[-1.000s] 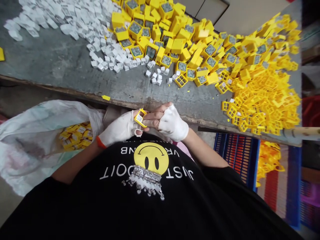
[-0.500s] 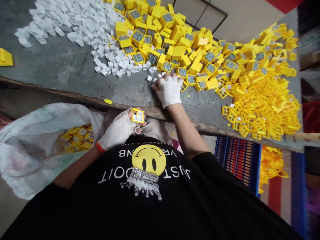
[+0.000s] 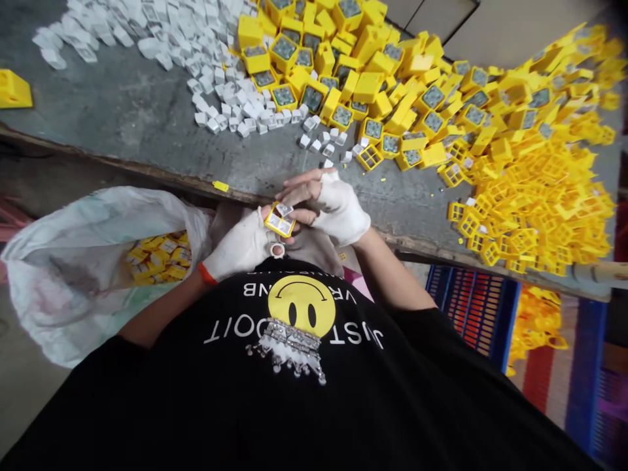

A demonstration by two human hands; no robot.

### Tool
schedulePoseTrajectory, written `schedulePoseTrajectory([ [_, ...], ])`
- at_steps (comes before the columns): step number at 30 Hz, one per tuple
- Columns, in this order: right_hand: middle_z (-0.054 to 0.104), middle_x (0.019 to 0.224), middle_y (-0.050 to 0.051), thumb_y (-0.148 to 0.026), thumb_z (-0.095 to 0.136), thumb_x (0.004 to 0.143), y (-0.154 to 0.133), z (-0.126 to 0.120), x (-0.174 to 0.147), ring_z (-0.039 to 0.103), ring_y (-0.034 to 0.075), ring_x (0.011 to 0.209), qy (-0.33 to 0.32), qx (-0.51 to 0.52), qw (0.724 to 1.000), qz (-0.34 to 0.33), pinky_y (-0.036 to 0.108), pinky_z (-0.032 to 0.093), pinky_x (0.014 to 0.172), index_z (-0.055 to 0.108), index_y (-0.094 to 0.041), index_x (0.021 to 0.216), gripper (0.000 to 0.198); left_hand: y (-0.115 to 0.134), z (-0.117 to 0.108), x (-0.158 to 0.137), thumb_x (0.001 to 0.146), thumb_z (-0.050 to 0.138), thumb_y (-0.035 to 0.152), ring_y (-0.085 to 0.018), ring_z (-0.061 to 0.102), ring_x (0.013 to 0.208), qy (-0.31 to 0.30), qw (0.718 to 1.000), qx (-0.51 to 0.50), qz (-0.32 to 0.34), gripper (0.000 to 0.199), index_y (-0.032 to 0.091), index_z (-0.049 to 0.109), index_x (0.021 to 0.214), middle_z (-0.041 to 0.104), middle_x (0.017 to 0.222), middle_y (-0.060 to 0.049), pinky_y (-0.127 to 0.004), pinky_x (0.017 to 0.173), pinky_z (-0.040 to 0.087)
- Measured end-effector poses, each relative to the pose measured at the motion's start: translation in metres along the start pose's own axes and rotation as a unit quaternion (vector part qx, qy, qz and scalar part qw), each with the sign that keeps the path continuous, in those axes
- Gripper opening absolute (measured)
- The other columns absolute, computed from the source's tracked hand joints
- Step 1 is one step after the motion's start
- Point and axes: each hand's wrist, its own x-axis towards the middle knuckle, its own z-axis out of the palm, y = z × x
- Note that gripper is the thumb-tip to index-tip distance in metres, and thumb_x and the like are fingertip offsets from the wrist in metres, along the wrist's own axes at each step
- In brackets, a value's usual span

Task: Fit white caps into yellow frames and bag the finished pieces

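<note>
My left hand, in a white fingerless glove, holds a small yellow plastic frame with white inserts just in front of the shirt. My right hand, gloved the same way, reaches over from the right with its fingertips at the frame's upper side. A small white plastic piece sits tilted there under the right fingers and thumb. Whether it is seated in the frame is hard to see. Beyond the right hand, several loose white pieces lie on the grey table.
Across the table spread a heap of white pieces, yellow boxes with grey insides and a pile of yellow grid frames. A white plastic bag at left holds yellow pieces. A blue crate stands at lower right.
My right hand has come back from the loose white pieces to the frame in my left hand, and its fingers now touch a white piece there. The camera view has shifted slightly.
</note>
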Motion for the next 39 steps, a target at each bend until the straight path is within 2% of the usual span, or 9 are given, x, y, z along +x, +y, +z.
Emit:
schedulePoseTrajectory([
  [6,0.090,0.140,0.011,-0.060,0.059,0.123,-0.002,-0.003,-0.013,0.076,0.030,0.143,-0.046,-0.082,0.995,-0.043,0.054,0.058,0.122,0.090,-0.029,0.126,0.045,0.003,0.006,-0.006,0.123,0.043,0.037,-0.023,0.074,0.062,-0.008,0.994,0.043,-0.096,0.041,0.014,0.077,0.128,0.082,0.092,-0.016,-0.026,0.047,0.052],
  [12,0.086,0.153,0.005,-0.046,0.061,0.124,-0.034,-0.025,-0.031,0.074,0.027,0.141,-0.183,-0.171,0.966,0.060,0.051,0.051,0.124,0.086,-0.031,0.141,0.033,0.001,0.016,0.003,0.115,0.053,0.028,-0.022,0.073,0.060,0.024,0.986,0.128,-0.102,0.027,0.015,0.077,0.111,0.079,0.086,-0.015,-0.024,0.044,0.051],
  [15,0.087,0.151,0.004,-0.043,0.063,0.122,-0.024,-0.066,-0.044,0.077,0.024,0.133,-0.066,-0.209,0.956,0.195,0.041,0.056,0.123,0.081,-0.028,0.153,0.038,-0.001,0.030,0.003,0.109,0.059,0.021,-0.022,0.073,0.060,0.037,0.988,0.135,-0.062,0.019,0.014,0.077,0.112,0.079,0.087,-0.013,-0.026,0.046,0.053],
  [19,0.078,0.160,0.022,-0.017,0.056,0.112,0.031,-0.133,-0.053,0.067,0.041,0.152,0.122,-0.340,0.841,0.404,0.068,0.051,0.128,0.076,-0.015,0.155,0.048,-0.003,0.047,-0.003,0.112,0.051,0.018,-0.021,0.071,0.061,0.061,0.990,0.122,-0.032,0.025,0.012,0.075,0.108,0.078,0.088,-0.015,-0.026,0.048,0.054],
  [22,0.068,0.174,0.022,-0.010,0.066,0.102,0.074,-0.164,-0.049,0.055,0.048,0.165,0.095,-0.385,0.802,0.446,0.077,0.041,0.132,0.075,-0.017,0.156,0.056,-0.003,0.051,-0.005,0.113,0.048,0.018,-0.021,0.072,0.062,0.070,0.990,0.123,-0.026,0.026,0.012,0.074,0.111,0.078,0.089,-0.015,-0.026,0.048,0.055],
  [25,0.073,0.167,0.022,-0.011,0.069,0.104,0.093,-0.176,-0.047,0.059,0.045,0.160,0.071,-0.385,0.808,0.440,0.072,0.041,0.133,0.078,-0.015,0.149,0.046,-0.003,0.047,-0.005,0.113,0.048,0.018,-0.022,0.073,0.064,0.064,0.991,0.117,-0.018,0.025,0.014,0.073,0.115,0.078,0.090,-0.014,-0.027,0.050,0.057],
  [32,0.089,0.119,0.010,-0.034,0.072,0.111,0.059,-0.130,-0.067,0.077,0.023,0.105,0.145,-0.128,0.891,0.412,0.036,0.059,0.098,0.086,-0.014,0.121,0.026,0.000,0.032,-0.001,0.113,0.054,0.022,-0.023,0.076,0.070,0.040,0.993,0.107,-0.005,0.022,0.015,0.074,0.108,0.079,0.095,-0.013,-0.028,0.055,0.058],
  [35,0.090,0.106,0.006,-0.033,0.073,0.108,0.037,-0.094,-0.071,0.081,0.024,0.098,0.074,-0.141,0.877,0.453,0.034,0.059,0.088,0.088,-0.017,0.112,0.022,-0.002,0.031,0.000,0.114,0.054,0.022,-0.024,0.077,0.073,0.018,0.994,0.109,0.014,0.021,0.016,0.074,0.111,0.080,0.099,-0.012,-0.030,0.057,0.059],
  [39,0.092,0.114,0.013,-0.028,0.067,0.109,0.024,-0.082,-0.078,0.085,0.032,0.113,-0.024,-0.326,0.825,0.461,0.043,0.057,0.105,0.089,-0.020,0.110,0.024,-0.003,0.030,-0.002,0.114,0.055,0.020,-0.023,0.078,0.071,0.005,0.994,0.108,0.021,0.019,0.017,0.074,0.112,0.081,0.098,-0.010,-0.032,0.057,0.060],
])
